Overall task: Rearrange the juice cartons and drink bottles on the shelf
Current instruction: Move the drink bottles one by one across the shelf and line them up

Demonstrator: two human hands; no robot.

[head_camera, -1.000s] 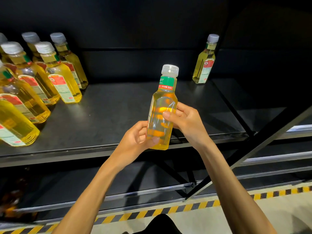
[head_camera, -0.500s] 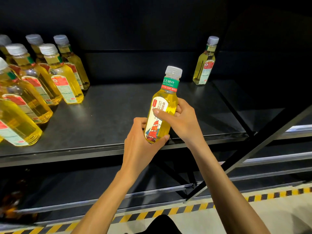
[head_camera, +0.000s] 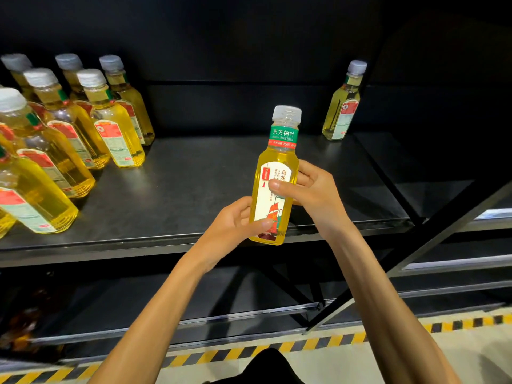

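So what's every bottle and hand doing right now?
held bottle: upright, cap on, held in the air at the front edge of the shelf, label facing the camera.
left hand: grips the held bottle near its bottom.
right hand: grips its middle.
lone bottle: standing, cap on, back right of shelf.
bottle group: standing, caps on, shelf's left side.

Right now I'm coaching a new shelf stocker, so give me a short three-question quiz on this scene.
1. True or false: the left hand and the right hand both grip the held bottle.
2. Where does the lone bottle stand on the shelf? A) back right B) front left C) front middle
3. Fill in: the cluster of bottles stands at the shelf's ___ end.
Key: 1 true; 2 A; 3 left.
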